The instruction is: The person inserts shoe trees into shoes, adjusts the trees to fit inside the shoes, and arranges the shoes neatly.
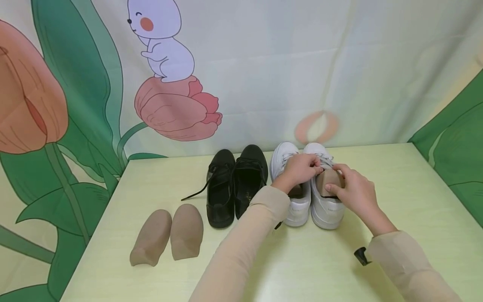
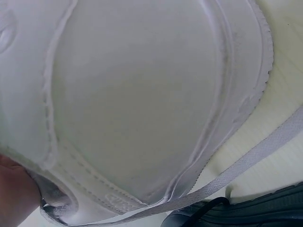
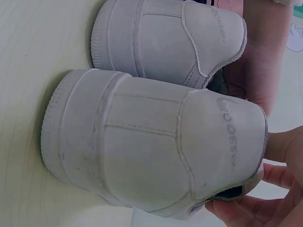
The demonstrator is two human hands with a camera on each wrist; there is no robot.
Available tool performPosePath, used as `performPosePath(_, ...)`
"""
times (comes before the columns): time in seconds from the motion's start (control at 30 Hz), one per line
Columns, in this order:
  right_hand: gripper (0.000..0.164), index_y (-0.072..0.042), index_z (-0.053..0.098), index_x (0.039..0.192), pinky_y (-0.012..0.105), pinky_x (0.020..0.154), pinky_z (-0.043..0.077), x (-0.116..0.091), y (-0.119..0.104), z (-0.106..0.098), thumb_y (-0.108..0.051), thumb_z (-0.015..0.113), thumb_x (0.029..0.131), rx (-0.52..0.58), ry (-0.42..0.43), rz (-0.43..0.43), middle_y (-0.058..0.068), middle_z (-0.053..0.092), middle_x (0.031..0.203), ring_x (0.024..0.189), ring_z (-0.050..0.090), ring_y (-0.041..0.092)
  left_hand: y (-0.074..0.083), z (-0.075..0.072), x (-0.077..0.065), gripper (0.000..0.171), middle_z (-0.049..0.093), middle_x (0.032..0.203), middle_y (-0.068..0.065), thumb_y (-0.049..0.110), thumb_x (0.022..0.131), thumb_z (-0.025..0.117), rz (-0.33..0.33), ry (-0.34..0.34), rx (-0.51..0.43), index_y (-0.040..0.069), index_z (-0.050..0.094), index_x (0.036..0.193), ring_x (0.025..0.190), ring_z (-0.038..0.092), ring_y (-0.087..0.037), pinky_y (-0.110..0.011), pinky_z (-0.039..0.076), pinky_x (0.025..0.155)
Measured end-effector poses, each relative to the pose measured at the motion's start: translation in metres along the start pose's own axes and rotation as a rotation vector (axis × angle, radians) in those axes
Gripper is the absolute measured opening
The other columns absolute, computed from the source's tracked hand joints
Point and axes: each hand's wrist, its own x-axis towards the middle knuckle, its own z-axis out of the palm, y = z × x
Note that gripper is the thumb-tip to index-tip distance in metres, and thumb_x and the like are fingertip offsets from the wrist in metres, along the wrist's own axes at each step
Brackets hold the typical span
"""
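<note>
A pair of white lace-up sneakers stands at the back of the table. In the opening of the right white sneaker [image 1: 327, 212] sits a brown shoe insert [image 1: 327, 180]. My right hand [image 1: 354, 188] grips this insert, thumb at its near end and fingers toward the laces. My left hand [image 1: 302, 167] reaches across the left white sneaker [image 1: 298, 212] and pinches the tongue area of the right one; its fingertips are partly hidden. Another brown insert [image 1: 296, 192] shows inside the left white sneaker. The right wrist view shows both heels and my right fingers [image 3: 277, 175] at the collar.
Left of the white pair stand a black left shoe [image 1: 220, 209] and a black right shoe [image 1: 249, 184], one lace [image 1: 194, 196] trailing on the table. Two more brown inserts, a left one [image 1: 152, 235] and a right one [image 1: 186, 230], lie front left. A printed curtain [image 1: 256, 84] hangs behind.
</note>
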Motion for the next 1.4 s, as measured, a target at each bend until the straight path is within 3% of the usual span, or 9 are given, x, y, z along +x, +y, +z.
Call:
performPosePath(0.83, 0.053, -0.009, 0.046, 0.124, 0.032, 0.055, 0.033, 0.0026, 0.003, 0.0028, -0.028, 0.066, 0.079, 0.006, 0.002, 0.01, 0.011, 0.056, 0.078, 0.071, 0.052, 0.025, -0.0021, 0.0053, -0.0007, 0.015, 0.051, 0.067, 0.009, 0.03, 0.086, 0.056, 0.023, 0.029, -0.011, 0.019, 0.057, 0.077, 0.069, 0.049, -0.008, -0.017, 0.034, 0.063)
performPosePath(1.03, 0.055, -0.008, 0.045, 0.124, 0.037, 0.057, 0.035, 0.0033, 0.0018, 0.0027, -0.029, 0.066, 0.079, 0.011, -0.008, 0.011, 0.014, 0.058, 0.082, 0.075, 0.054, 0.028, -0.002, 0.0055, -0.0009, 0.015, 0.057, 0.069, 0.009, 0.032, 0.085, 0.057, 0.044, 0.066, 0.067, 0.019, 0.059, 0.076, 0.079, 0.051, -0.011, -0.023, 0.036, 0.081)
performPosePath(1.2, 0.054, -0.008, 0.045, 0.124, 0.038, 0.058, 0.035, 0.0037, 0.0011, 0.0025, -0.03, 0.067, 0.079, 0.015, -0.013, 0.011, 0.014, 0.058, 0.082, 0.076, 0.054, 0.029, -0.0016, 0.0065, -0.0009, 0.016, 0.06, 0.074, 0.009, 0.033, 0.086, 0.056, 0.036, 0.068, 0.104, 0.02, 0.059, 0.078, 0.089, 0.053, -0.013, -0.037, 0.028, 0.102)
performPosePath(1.3, 0.054, -0.008, 0.046, 0.124, 0.037, 0.057, 0.035, 0.0037, 0.0016, 0.0029, -0.029, 0.067, 0.078, 0.016, -0.007, 0.008, 0.013, 0.058, 0.081, 0.075, 0.054, 0.028, -0.0007, 0.0071, -0.0009, 0.016, 0.06, 0.074, 0.009, 0.034, 0.086, 0.056, 0.022, 0.065, 0.103, 0.02, 0.059, 0.078, 0.09, 0.056, -0.012, -0.046, 0.022, 0.106)
performPosePath(1.4, 0.053, -0.009, 0.046, 0.123, 0.035, 0.057, 0.034, 0.0039, 0.0025, 0.0039, -0.028, 0.067, 0.078, 0.015, 0.004, 0.007, 0.012, 0.057, 0.079, 0.074, 0.053, 0.027, 0.0004, 0.0072, -0.0016, 0.016, 0.058, 0.072, 0.01, 0.035, 0.086, 0.055, 0.009, 0.064, 0.112, 0.021, 0.057, 0.079, 0.088, 0.057, -0.012, -0.048, 0.022, 0.106)
